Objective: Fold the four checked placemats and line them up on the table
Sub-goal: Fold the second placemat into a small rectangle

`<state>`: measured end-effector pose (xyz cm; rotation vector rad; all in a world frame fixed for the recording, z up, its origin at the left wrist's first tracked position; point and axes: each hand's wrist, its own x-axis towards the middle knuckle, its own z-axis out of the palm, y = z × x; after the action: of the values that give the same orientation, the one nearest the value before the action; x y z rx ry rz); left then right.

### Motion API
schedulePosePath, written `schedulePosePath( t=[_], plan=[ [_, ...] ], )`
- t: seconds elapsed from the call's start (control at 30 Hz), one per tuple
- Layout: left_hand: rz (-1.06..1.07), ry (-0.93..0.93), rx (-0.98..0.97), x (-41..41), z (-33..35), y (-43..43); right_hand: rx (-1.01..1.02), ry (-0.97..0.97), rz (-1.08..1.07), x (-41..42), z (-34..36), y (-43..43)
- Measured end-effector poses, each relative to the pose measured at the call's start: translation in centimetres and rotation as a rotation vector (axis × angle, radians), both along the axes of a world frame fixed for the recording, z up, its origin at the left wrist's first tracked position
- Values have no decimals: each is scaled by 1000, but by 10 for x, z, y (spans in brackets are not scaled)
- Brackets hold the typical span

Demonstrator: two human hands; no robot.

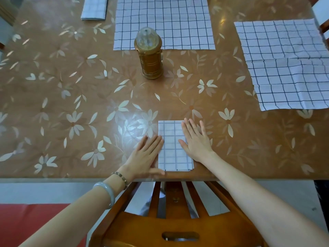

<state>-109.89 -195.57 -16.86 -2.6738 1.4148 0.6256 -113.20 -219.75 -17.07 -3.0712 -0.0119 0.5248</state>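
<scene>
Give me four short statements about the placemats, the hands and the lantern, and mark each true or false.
1. The left hand and right hand both lie flat at the near folded placemat. True.
2. All four placemats are folded. False: the far placemat and the right placemat lie spread open.
3. The gold lantern stands upright. True.
4. The two folded placemats touch. False: the other folded placemat lies apart, at the far left.

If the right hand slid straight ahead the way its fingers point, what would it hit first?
Probably the gold lantern, after bare table; the right hand angles slightly left. It might narrowly miss and reach the unfolded placemat behind.
</scene>
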Motion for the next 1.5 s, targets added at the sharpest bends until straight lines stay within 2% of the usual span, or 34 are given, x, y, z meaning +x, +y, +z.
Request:
schedulePosePath(
  t=[0.07, 0.13, 0.2, 0.27, 0.33, 0.5, 0.57, 0.67, 0.83, 0.9, 1.07, 1.17, 1.37, 1.5],
  plan=[
    [209, 102, -212, -2, 9, -10, 52, -11, -12, 0, 4, 0],
    [578, 318, -440, -3, 22, -27, 182, -21, -93, -3, 13, 1],
    [932, 426, -633, -3, 30, -43, 314, -55, -200, -11, 25, 1],
    [1218, 534, -766, -3, 31, -56, 381, -59, -249, -24, 31, 1],
    [1346, 602, -807, -7, 32, -68, 374, -36, -222, -34, 29, 0],
    [1478, 652, -825, -7, 41, -88, 304, -59, -180, -43, 24, -1],
    [1546, 721, -764, -2, 43, -88, 318, -64, -196, -43, 25, -1],
    [1486, 775, -655, -1, 42, -86, 357, -12, -212, -40, 32, -2],
    [1219, 877, -639, -2, 65, -68, 813, -30, -477, -16, 68, -11],
    [1114, 954, -619, -1, 81, -48, 899, 62, -442, 0, 94, -12],
    [995, 1180, -587, 2, 128, 4, 1010, 520, -233, 41, 142, 3],
    [1034, 1252, -634, -1, 146, 39, 1041, 694, -163, 55, 153, 37],
    [1152, 1221, -698, -30, 156, 138, 1015, 616, -18, 73, 173, 124],
    [1387, 1101, -863, -72, 147, 212, 1025, 604, 28, 75, 178, 206]
  ],
)
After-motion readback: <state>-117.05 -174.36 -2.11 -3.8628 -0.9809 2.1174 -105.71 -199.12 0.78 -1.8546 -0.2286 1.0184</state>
